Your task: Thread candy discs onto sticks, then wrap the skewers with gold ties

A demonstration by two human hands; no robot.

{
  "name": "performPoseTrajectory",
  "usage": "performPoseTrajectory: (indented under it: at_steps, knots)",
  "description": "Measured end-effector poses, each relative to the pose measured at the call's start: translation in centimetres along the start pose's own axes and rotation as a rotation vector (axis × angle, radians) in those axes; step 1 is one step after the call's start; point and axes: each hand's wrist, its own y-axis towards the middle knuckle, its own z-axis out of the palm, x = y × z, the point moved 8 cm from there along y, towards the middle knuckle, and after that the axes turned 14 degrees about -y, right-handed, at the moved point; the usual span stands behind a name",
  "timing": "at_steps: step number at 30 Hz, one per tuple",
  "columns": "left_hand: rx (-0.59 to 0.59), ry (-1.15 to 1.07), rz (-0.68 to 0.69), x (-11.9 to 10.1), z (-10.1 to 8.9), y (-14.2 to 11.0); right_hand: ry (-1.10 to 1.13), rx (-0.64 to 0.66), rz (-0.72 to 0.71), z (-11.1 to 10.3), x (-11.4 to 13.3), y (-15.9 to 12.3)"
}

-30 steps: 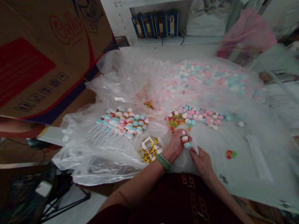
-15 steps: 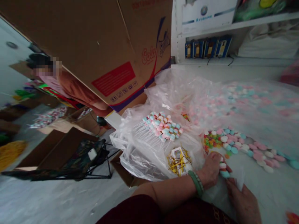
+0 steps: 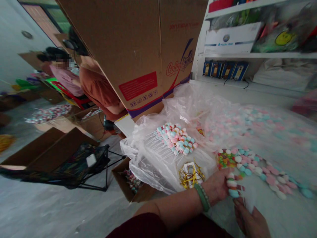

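My left hand (image 3: 219,185), with a green bead bracelet on its wrist, is closed round a marshmallow skewer (image 3: 232,186) of white, orange and blue pieces. Just below it, my right hand (image 3: 251,216) pinches a thin clear plastic bag (image 3: 250,198) by the skewer's lower end; its fingertips are partly hidden. Beyond my left hand lie colourful gummy candies (image 3: 225,158) and a spread of loose pastel marshmallows (image 3: 262,170). Left of my wrist is a heap of gold twist ties (image 3: 190,175). Finished-looking marshmallow skewers (image 3: 177,137) lie in rows on plastic sheeting (image 3: 153,165).
A tall cardboard carton (image 3: 141,49) stands behind the sheeting. Shelves (image 3: 260,54) with boxes are at the back right. On the left are a folding chair (image 3: 74,165) with a phone, an open box (image 3: 133,185) on the floor, and people sitting (image 3: 99,82).
My view has swung up and left, bringing more of the seated people and the floor box into sight. Both hands stay together at the skewer, which shows more between them.
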Motion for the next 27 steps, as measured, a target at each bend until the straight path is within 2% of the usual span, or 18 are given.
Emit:
performPoseTrajectory:
  at_steps: [2,3,6,7,10,12,14,16,18,20,23,25,27]
  knots:
    - [0.065,0.040,0.048,-2.2,0.2,-2.2,0.072,0.025,0.064,0.6,0.8,-0.1]
    - [0.061,0.103,0.152,-4.0,0.0,-3.5,0.120,0.041,0.096,1.0,1.5,-0.1]
    - [-0.115,0.342,0.722,-11.4,-1.6,-9.5,0.268,0.106,0.081,2.9,5.6,0.3]
    - [-0.166,0.410,0.869,-13.4,-2.0,-11.7,0.305,0.135,0.055,3.8,7.5,0.5]
    - [-0.264,0.460,1.093,-18.2,-3.8,-16.7,0.393,0.201,-0.017,7.3,13.1,1.2]
    - [-0.372,0.456,1.225,-20.8,-5.5,-19.6,0.424,0.145,-0.076,9.4,16.5,2.1]
    - [-0.478,0.445,1.323,-22.6,-7.3,-21.6,0.380,0.152,-0.161,12.1,19.4,2.8]
    - [-0.555,0.448,1.373,-23.6,-8.8,-22.7,0.240,0.258,-0.245,15.2,21.3,3.2]
    - [-0.603,0.484,1.392,-23.9,-9.7,-23.2,0.068,0.329,-0.321,17.2,21.7,3.0]
    - [-0.651,0.569,1.428,-23.8,-9.7,-23.6,-0.059,0.360,-0.388,17.9,21.0,2.4]
    - [-0.704,0.770,1.479,-22.7,-8.0,-23.9,-0.120,0.428,-0.426,17.0,18.7,1.0]
    - [-0.611,0.884,1.399,-21.3,-6.0,-22.7,-0.103,0.475,-0.378,15.4,16.9,0.3]
    - [-0.360,0.921,1.139,-19.0,-4.0,-19.7,-0.074,0.520,-0.308,13.4,15.6,-0.3]
